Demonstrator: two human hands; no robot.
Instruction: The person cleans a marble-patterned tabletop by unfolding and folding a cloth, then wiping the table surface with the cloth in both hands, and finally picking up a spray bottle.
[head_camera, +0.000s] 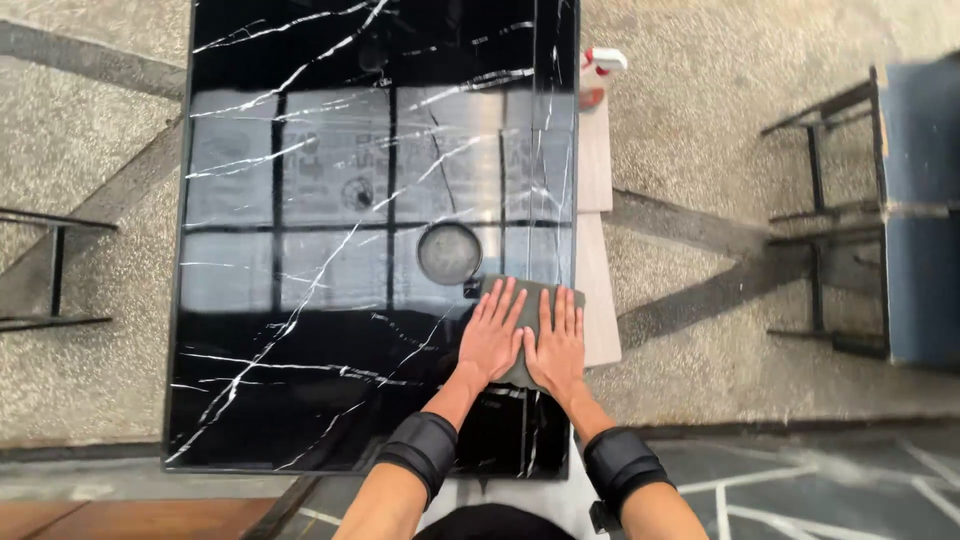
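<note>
A glossy black marble tabletop (300, 380) with white veins fills the middle of the head view. On its right side lies a grey-green cloth (528, 298). My left hand (492, 335) and my right hand (556, 345) press flat on the cloth side by side, fingers stretched forward. Both forearms wear black wrist bands. The cloth reaches the table's right edge.
A spray bottle (598, 72) with a white head stands on a pale bench (596, 210) right of the table. Dark metal-framed furniture (880, 210) is at the far right, another frame (50, 270) at the left. The floor is speckled stone.
</note>
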